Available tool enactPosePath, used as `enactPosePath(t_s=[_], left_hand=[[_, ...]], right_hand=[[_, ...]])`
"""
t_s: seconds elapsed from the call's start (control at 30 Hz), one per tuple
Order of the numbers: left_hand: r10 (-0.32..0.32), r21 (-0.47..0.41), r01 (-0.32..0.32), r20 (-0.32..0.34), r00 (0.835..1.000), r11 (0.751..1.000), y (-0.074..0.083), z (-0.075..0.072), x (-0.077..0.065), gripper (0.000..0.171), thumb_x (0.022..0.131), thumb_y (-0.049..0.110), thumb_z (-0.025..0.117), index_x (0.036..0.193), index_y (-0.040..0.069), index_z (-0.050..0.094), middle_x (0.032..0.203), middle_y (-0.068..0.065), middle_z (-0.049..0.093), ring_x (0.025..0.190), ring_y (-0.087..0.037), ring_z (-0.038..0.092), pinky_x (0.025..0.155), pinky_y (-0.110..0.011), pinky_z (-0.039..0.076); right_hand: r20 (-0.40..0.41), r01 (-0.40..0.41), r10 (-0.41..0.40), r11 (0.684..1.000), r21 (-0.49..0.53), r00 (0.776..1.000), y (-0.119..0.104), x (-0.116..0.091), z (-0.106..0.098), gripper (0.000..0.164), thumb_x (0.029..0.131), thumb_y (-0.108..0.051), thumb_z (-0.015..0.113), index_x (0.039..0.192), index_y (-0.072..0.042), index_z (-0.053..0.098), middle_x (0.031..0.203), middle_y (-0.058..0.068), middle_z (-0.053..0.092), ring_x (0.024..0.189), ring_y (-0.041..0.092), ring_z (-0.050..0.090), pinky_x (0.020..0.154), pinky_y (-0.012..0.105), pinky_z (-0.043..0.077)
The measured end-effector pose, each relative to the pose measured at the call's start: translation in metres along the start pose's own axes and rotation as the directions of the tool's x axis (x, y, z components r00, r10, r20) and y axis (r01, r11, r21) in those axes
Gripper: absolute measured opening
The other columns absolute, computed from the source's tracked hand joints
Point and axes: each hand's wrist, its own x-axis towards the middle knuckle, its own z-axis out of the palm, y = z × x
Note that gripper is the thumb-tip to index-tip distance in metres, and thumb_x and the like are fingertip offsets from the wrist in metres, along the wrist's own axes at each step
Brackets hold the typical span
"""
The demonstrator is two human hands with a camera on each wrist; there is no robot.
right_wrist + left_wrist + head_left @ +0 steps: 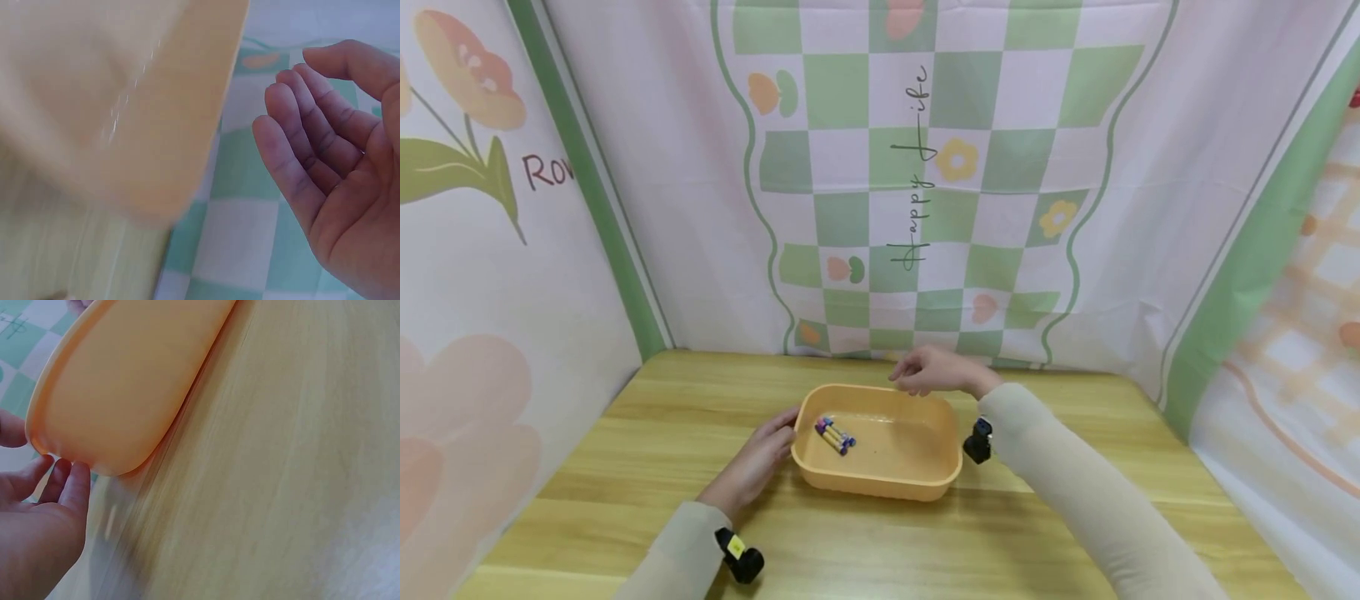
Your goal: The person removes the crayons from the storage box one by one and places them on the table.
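Note:
An orange-yellow plastic basin (887,482) stands on the wooden table. Inside it, near its left end, several small yellow sticks (835,437) with purple, pink and blue ends lie side by side. At the left end of the basin, my left hand (758,460) holds the wall, fingertips (78,475) against the outside and thumb at the rim. My right hand (938,372) hovers by the far rim, palm facing the basin in the right wrist view, its fingers (284,150) loosely bent with nothing in them.
The wooden table (1075,533) extends around the basin on all sides. A printed curtain (895,167) with green and white checks hangs just behind the table's back edge, and more curtains hang at left and right. Each wrist carries a small black camera (977,442).

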Motion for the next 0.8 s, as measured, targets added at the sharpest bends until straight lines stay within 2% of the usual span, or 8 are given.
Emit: enactPosePath(t_s=[0.17,0.37,0.63,0.8], left_hand=[[0.001,-0.003,-0.001,0.003,1.000,1.000,0.000,0.000,0.001,0.058,0.098,0.004,0.044,0.153,-0.006,0.029,0.161,-0.021,0.026,0.146,-0.037,0.028,0.119,-0.051,0.024],[0.007,0.000,-0.007,0.008,1.000,1.000,-0.001,0.000,0.001,0.059,0.098,0.003,0.043,0.153,-0.007,0.028,0.160,-0.023,0.025,0.145,-0.038,0.028,0.119,-0.052,0.024],[0.005,-0.011,-0.005,-0.002,1.000,1.000,0.001,0.002,0.000,0.059,0.097,0.002,0.044,0.153,-0.009,0.027,0.160,-0.025,0.024,0.145,-0.039,0.027,0.118,-0.052,0.025],[0.014,-0.020,-0.014,-0.003,1.000,1.000,0.000,0.002,0.001,0.059,0.097,0.001,0.042,0.152,-0.010,0.027,0.160,-0.026,0.024,0.145,-0.039,0.028,0.118,-0.051,0.025]], right_hand=[[0.090,-0.009,0.008,1.000,0.003,0.996,-0.008,0.021,0.019,0.034,0.095,-0.016,0.065,0.124,0.001,0.066,0.106,0.010,0.072,0.094,0.024,0.069,0.090,0.045,0.056],[0.204,-0.031,0.018,0.998,0.060,0.979,-0.009,0.041,0.044,0.037,0.094,-0.015,0.067,0.127,0.003,0.063,0.108,0.007,0.071,0.105,0.031,0.067,0.093,0.044,0.055],[0.268,-0.075,0.058,0.996,0.052,0.962,-0.008,0.062,0.067,0.044,0.093,-0.021,0.070,0.132,-0.002,0.061,0.107,0.001,0.072,0.101,0.023,0.069,0.093,0.040,0.056],[0.256,-0.100,0.079,0.993,0.069,0.964,-0.005,0.071,0.077,0.039,0.092,-0.017,0.071,0.127,-0.001,0.064,0.102,0.002,0.071,0.095,0.017,0.069,0.090,0.037,0.057]])
